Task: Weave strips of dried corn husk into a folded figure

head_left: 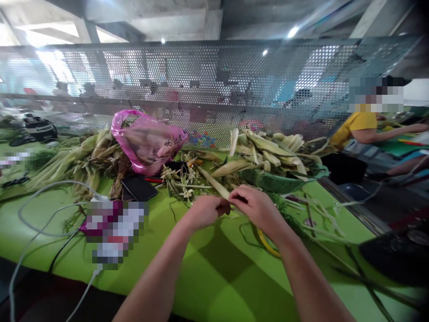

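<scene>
We list 1 pale husk strip [213, 182], near end pinched in our right hand [253, 203], our left hand [208, 210] curled just beside, its hold indeterminable, the length extending ahead of both; we judge end-working underway, next calling for steadiness.

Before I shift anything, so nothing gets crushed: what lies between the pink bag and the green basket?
Dry husk leaves, with the far end of the held pale strip; the head view shows it.

Black phone [142, 188], perforated metal screen [208, 74], yellow sleeve [364, 123]
</scene>
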